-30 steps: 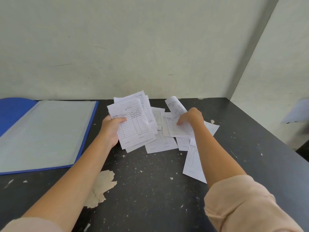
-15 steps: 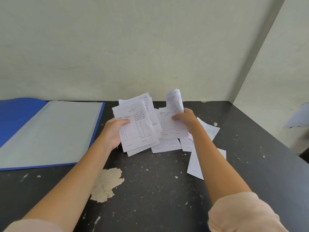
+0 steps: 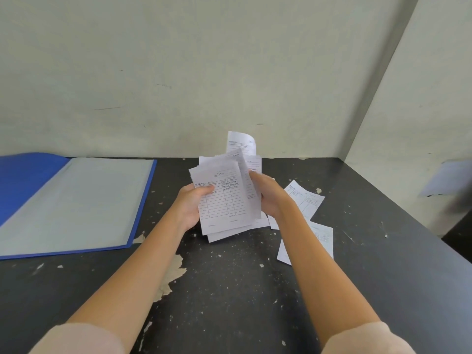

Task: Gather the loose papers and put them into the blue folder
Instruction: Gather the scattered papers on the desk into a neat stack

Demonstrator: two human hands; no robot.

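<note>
Two hands meet on one bundle of printed slips held above the dark bench point(image 3: 229, 302). The left hand point(image 3: 190, 206) clamps the stack of papers point(image 3: 223, 200) from its left edge, thumb pressed across the front sheet just under the heading line, the other fingers hidden behind. The right hand point(image 3: 268, 198) closes on the right edge of the same stack, its fingers wrapped over the sheets' side. The front slip is a ruled form with handwriting in its upper rows; several more sheets fan out behind it, and one curled slip point(image 3: 240, 144) stands up highest at the back against the pale wall point(image 3: 204, 72). On the bench, two loose slips lie to the right of the hands: one point(image 3: 305, 198) just beyond the right wrist, angled, and another point(image 3: 323, 237) nearer the camera, partly covered by the right forearm. A little more white paper shows under the right wrist, though how many sheets cannot be told. The blue folder point(image 3: 15, 180) lies open and flat at the left of the bench, well apart from the stack, its pale inner sleeve point(image 3: 84, 200) facing up. The bench surface is chipped, with a bare patch point(image 3: 171, 277) beside the left forearm. Pale sleeves cover both arms near the elbows.
</note>
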